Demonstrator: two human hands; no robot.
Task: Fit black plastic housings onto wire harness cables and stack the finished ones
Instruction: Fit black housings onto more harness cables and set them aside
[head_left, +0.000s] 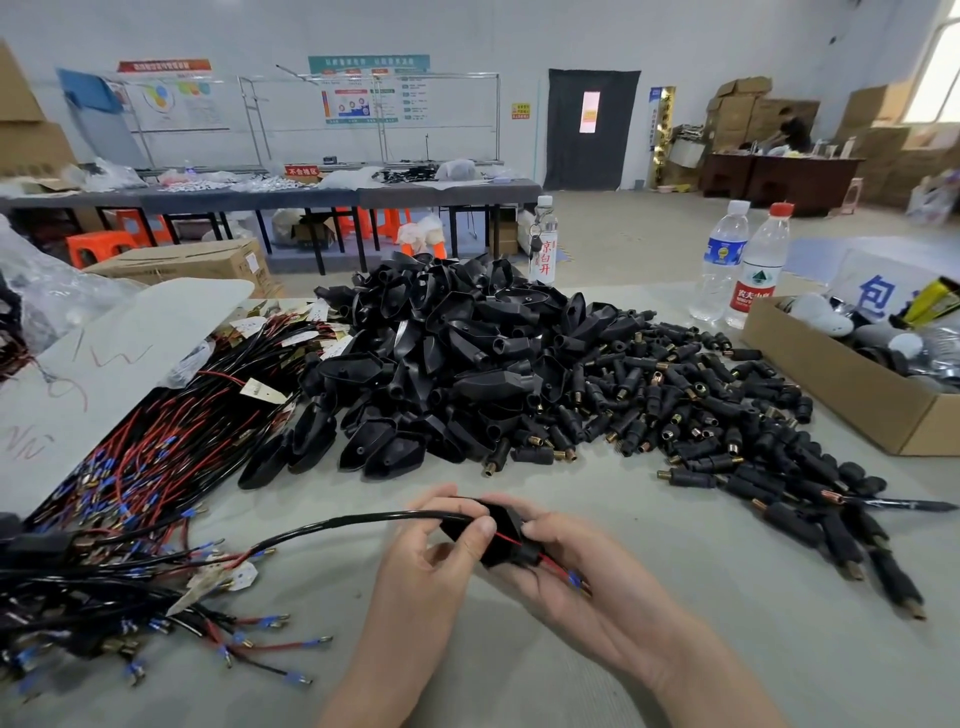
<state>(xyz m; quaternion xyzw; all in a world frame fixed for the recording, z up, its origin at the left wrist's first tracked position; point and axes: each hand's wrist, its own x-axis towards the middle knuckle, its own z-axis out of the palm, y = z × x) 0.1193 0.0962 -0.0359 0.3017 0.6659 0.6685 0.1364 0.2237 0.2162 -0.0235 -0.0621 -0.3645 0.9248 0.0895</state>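
A black plastic housing (501, 525) sits between my two hands near the table's front edge. My left hand (441, 551) pinches the black harness cable (363, 519) where it enters the housing. My right hand (571, 566) cups the housing from below, thumb on its edge. A red wire (550, 564) with a blue terminal comes out over my right palm. A big pile of empty black housings (452, 358) lies behind. Bundles of wire harnesses (156, 457) lie at the left.
Small black connectors (727, 415) with brass ends spread to the right. A cardboard box (852, 395) stands at the right edge, three water bottles (748, 260) behind. A grey sheet (104, 364) covers part of the harnesses. More loose harnesses (130, 597) lie at front left.
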